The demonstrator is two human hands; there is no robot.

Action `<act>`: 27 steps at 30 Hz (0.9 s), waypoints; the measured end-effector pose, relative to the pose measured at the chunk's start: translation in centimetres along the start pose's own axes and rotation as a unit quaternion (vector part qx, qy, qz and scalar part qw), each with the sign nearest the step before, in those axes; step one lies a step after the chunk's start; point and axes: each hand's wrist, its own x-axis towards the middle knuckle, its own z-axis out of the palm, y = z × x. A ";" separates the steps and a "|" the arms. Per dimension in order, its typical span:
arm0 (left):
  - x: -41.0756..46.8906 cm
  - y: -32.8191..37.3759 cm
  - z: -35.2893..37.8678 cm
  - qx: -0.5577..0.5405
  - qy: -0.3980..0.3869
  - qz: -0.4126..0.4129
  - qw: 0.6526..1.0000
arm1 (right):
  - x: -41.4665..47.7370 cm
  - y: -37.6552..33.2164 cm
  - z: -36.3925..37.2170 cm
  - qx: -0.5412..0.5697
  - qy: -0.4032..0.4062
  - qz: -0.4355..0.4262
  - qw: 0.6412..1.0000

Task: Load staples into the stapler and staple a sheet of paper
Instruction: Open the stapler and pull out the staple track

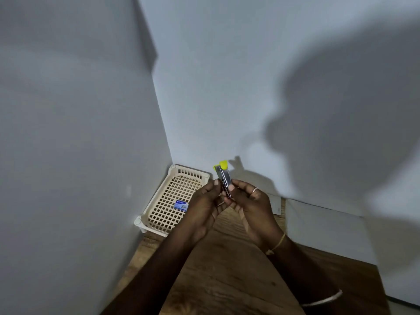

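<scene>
**Q:** Where is the stapler (223, 178)?

**A:** Up in the air between my two hands, above the wooden worktop (227, 269) and in front of the wall. It stands nearly upright: a slim body of shiny metal with yellow plastic tips at the top, and the two tips sit slightly apart.

**Q:** How do you hold it?

**A:** By the lower end. My left hand (205, 205) pinches it from one side, thumb tip on the metal. My right hand (247, 201) curls round the other side, its thumb pressed flat to the body. That hand has a thin ring (255, 190) on it and a yellow thread (278, 244) at the wrist.

**Q:** And the staples?

**A:** A small blue box of staples (181, 205) lies in the cream plastic basket (168, 201), a shallow tray with a square lattice floor, pushed into the corner to my left.

**Q:** Paper?

**A:** A flat white sheet (318, 223) lies on the worktop to my right, against the wall.
</scene>
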 end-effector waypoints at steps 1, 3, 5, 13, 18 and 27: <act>-0.4 -0.2 0.6 -0.007 -0.010 0.003 1.000 | -0.7 -0.3 -0.4 0.024 -0.004 0.010 1.000; -0.9 -0.6 1.5 -0.004 -0.030 0.013 0.999 | -1.8 -1.0 -0.9 0.049 -0.006 0.018 0.999; -1.5 -0.9 2.2 0.011 -0.048 0.020 0.999 | -2.7 -1.5 -1.4 0.045 -0.008 0.015 0.999; -3.4 -0.7 5.0 0.078 -0.076 0.060 0.992 | -5.3 -4.6 -3.0 -0.164 -0.003 -0.110 0.980; -4.1 -0.4 6.6 0.105 -0.058 0.082 0.989 | -5.7 -5.9 -2.7 -0.286 0.039 -0.205 0.935; -4.3 0.4 8.1 0.129 -0.011 0.073 0.989 | -6.1 -5.9 -2.6 -0.333 0.079 -0.268 0.900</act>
